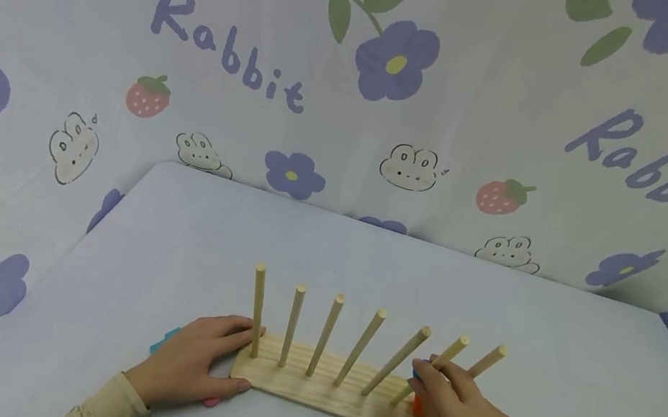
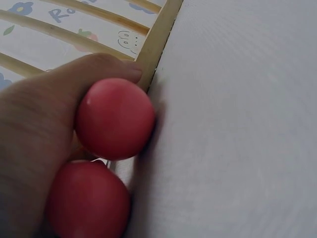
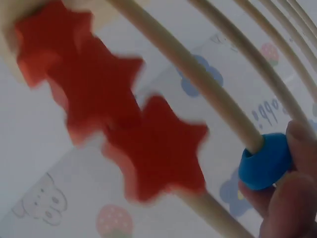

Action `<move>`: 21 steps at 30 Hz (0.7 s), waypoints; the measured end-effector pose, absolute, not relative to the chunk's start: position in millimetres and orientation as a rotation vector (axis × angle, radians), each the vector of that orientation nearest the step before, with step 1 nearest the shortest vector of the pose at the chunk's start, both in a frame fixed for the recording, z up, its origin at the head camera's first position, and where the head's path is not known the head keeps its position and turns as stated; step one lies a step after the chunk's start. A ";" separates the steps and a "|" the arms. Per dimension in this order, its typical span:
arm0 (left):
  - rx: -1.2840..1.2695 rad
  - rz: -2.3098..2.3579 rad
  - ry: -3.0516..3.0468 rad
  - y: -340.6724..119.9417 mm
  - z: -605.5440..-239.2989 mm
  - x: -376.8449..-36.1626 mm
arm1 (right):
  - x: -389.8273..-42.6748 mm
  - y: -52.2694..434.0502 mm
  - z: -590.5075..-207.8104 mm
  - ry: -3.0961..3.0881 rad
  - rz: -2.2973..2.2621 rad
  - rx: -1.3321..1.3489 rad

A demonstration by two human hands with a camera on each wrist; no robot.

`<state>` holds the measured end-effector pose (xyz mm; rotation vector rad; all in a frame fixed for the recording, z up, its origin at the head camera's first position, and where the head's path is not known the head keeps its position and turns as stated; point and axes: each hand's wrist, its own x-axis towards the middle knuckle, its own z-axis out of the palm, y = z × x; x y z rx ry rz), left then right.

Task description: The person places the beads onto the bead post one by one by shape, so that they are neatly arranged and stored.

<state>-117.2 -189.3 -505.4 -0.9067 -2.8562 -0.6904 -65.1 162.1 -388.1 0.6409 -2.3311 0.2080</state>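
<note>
A wooden base (image 1: 305,390) with seven upright pegs stands on the pale table. My left hand (image 1: 218,358) lies at its left end, fingers stretched against the first peg and thumb along the base edge (image 2: 158,37). Two red balls (image 2: 115,118) sit under its palm; a bit of pink (image 1: 211,402) shows below the thumb. My right hand (image 1: 422,374) pinches a blue bead (image 3: 265,161) threaded on the second peg from the right, a little above the base. Several red star pieces (image 3: 148,148) are stacked on the neighbouring rightmost peg (image 1: 485,362).
A teal piece (image 1: 164,340) peeks out behind my left hand. A printed cloth with flowers and rabbits (image 1: 406,165) hangs behind the table. The table's far edge (image 1: 371,222) runs close behind the pegs.
</note>
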 end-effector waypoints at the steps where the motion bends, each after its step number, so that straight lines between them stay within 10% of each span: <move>1: -0.909 -0.692 -2.853 -189.4 -505.1 -117.4 | -65.2 161.2 -393.7 -2.321 0.211 0.645; 21: -0.941 -0.701 -2.784 -188.0 -502.8 -116.8 | -63.1 154.8 -453.1 -2.401 0.112 0.640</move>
